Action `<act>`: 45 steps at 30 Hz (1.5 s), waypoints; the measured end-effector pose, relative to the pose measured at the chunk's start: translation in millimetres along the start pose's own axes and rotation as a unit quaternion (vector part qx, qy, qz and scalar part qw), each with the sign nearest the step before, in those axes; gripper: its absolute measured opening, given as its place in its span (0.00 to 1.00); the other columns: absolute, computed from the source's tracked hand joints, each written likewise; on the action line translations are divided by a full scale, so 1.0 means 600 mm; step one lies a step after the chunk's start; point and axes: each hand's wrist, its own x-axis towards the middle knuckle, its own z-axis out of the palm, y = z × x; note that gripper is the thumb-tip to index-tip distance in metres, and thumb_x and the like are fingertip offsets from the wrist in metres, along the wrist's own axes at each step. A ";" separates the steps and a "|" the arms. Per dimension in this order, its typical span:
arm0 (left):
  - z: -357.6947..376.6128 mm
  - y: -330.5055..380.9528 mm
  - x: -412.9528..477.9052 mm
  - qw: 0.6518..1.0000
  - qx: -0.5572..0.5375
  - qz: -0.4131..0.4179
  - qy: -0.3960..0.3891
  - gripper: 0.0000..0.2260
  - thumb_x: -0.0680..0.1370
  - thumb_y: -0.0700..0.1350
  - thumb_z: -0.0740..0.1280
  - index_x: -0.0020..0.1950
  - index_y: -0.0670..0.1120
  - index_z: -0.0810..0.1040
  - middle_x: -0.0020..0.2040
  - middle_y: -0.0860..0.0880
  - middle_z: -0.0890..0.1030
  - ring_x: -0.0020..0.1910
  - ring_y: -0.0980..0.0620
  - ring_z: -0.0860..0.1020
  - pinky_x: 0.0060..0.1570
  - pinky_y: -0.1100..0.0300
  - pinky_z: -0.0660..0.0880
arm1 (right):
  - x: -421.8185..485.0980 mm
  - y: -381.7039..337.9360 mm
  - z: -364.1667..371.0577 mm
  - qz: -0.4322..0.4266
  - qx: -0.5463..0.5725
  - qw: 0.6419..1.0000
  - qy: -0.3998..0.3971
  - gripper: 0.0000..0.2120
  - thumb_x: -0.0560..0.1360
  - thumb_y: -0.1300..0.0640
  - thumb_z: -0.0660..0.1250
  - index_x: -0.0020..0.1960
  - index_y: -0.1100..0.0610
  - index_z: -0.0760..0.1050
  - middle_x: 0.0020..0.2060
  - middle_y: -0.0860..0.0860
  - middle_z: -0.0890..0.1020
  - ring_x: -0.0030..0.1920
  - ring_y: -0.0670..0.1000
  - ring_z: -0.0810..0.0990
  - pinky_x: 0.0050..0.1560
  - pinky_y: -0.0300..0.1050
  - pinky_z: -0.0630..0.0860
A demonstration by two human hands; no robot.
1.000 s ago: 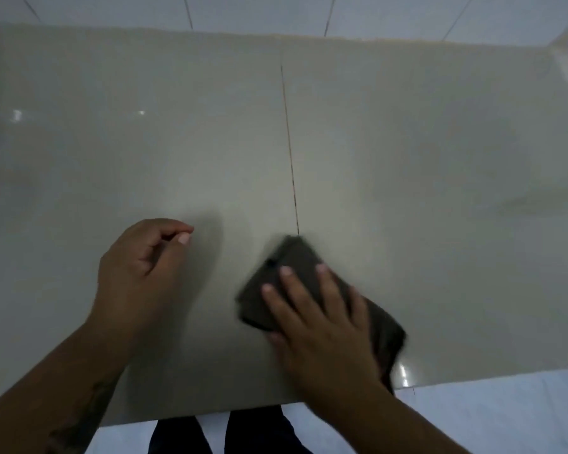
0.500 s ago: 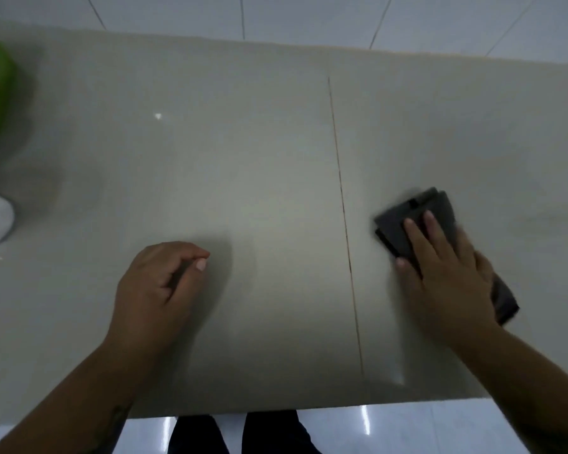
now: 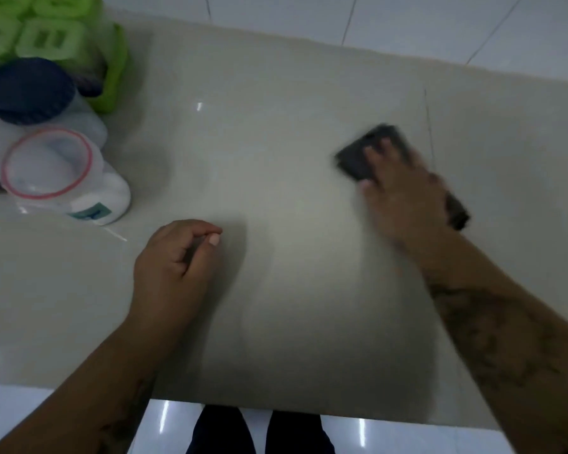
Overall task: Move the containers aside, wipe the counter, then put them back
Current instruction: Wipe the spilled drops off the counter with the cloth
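My right hand (image 3: 404, 194) lies flat on a dark grey cloth (image 3: 361, 155), pressing it onto the beige counter (image 3: 276, 158), right of centre and blurred by motion. My left hand (image 3: 174, 267) rests on the counter near the front, fingers curled loosely with nothing in them. The containers stand bunched at the far left: a green lidded box (image 3: 53, 37), a white jar with a dark blue lid (image 3: 30, 90), and a clear tub with a pink-rimmed lid (image 3: 56, 168).
A thin white stick (image 3: 115, 234) lies on the counter just in front of the tub. A seam (image 3: 430, 126) runs across the counter near my right hand. White floor tiles show beyond the counter's front edge (image 3: 276, 409).
My right hand slid the cloth from the front centre away and to the right. The view swung left, bringing the containers into sight. My left hand stayed put.
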 end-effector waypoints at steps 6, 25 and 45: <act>-0.042 -0.032 0.006 1.000 -0.007 -0.004 0.001 0.08 0.78 0.50 0.62 0.50 0.54 0.80 0.47 0.66 0.77 0.48 0.62 0.75 0.50 0.71 0.68 | -0.167 -0.018 0.029 0.059 -0.029 0.998 0.013 0.29 0.78 0.39 0.47 0.77 0.46 0.57 0.77 0.50 0.58 0.74 0.62 0.57 0.65 0.67 0.61; -0.014 -0.013 0.020 1.000 -0.012 0.008 -0.024 0.06 0.78 0.50 0.62 0.50 0.56 0.79 0.46 0.66 0.77 0.49 0.65 0.75 0.49 0.74 0.67 | -0.012 0.023 0.007 0.117 0.010 0.993 0.021 0.28 0.79 0.39 0.48 0.77 0.45 0.54 0.78 0.47 0.53 0.76 0.60 0.54 0.69 0.68 0.58; 0.234 0.157 0.150 0.996 -0.009 0.074 -0.058 0.07 0.78 0.48 0.63 0.51 0.54 0.80 0.47 0.65 0.77 0.49 0.64 0.74 0.51 0.76 0.65 | 0.278 0.283 -0.051 0.136 0.054 0.988 0.047 0.27 0.78 0.39 0.50 0.76 0.43 0.55 0.78 0.44 0.53 0.76 0.57 0.53 0.69 0.68 0.54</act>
